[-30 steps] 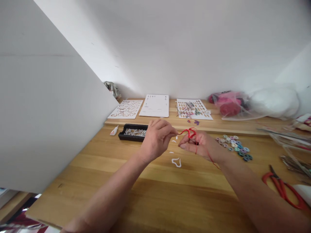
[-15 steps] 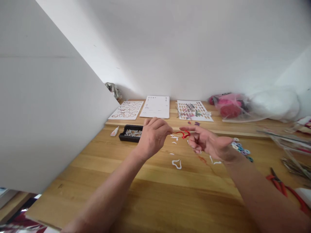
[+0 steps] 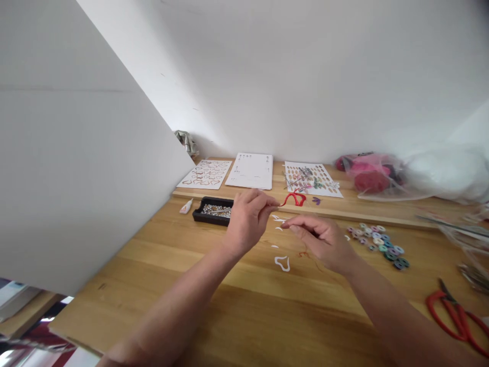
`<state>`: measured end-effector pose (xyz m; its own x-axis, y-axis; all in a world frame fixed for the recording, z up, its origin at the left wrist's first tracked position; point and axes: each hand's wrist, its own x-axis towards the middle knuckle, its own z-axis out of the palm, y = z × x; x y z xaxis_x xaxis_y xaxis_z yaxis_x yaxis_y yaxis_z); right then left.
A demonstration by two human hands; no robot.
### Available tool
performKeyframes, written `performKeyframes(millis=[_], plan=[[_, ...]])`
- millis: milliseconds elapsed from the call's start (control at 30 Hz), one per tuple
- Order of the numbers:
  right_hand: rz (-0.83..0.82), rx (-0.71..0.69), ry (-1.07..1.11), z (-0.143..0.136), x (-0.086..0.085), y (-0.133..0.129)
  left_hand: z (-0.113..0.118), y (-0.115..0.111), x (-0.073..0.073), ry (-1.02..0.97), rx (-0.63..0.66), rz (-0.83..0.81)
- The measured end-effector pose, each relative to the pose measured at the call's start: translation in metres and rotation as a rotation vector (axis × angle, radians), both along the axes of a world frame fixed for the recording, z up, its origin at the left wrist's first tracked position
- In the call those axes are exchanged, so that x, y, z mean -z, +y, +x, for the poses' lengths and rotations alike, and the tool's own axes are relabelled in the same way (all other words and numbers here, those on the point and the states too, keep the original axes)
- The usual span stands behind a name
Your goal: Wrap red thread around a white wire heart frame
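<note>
My left hand [image 3: 250, 216] is closed in a pinch on the thin stem end of a red looped piece [image 3: 300, 200], whose open outline sticks out to the right of the fingertips. Just below and to the right, my right hand [image 3: 323, 242] has thumb and forefinger pressed together; what they hold, if anything, is too small to make out. Under the hands lie white cut-out outlines, one of them a curved loop [image 3: 282, 263]. A thin orange-red thread [image 3: 303, 254] shows beneath my right hand.
A black tray [image 3: 202, 218] of small beads and a small white bottle [image 3: 186, 206] stand left. Several thread bobbins [image 3: 382, 242] and red-handled scissors [image 3: 456, 316] lie right. Behind are patterned sheets [image 3: 250, 171], a purple piece [image 3: 316, 201] and plastic bags [image 3: 370, 176].
My right hand has gone from spread fingers to a pinch and moved down, away from the red piece. The red piece now stands out higher from my left fingertips. The view has shifted slightly.
</note>
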<state>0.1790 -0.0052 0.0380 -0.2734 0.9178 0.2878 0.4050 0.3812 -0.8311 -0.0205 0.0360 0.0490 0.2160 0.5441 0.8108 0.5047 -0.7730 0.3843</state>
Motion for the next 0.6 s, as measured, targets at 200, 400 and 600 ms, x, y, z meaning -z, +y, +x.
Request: performKeyframes(millis=[200, 400, 600], plan=[[0.058, -0.007, -0.05, -0.0014, 0.0007, -0.002, 0.003, -0.0039, 0.0, -0.03, 0.029, -0.04], [-0.071, 0.031, -0.014, -0.0008, -0.001, 0.0022, 0.0078, -0.0079, -0.0026, -0.233, 0.17, -0.267], [-0.191, 0.059, 0.088, -0.001, -0.0081, 0.0012, 0.0084, -0.0085, -0.0045, -0.292, 0.2, -0.385]])
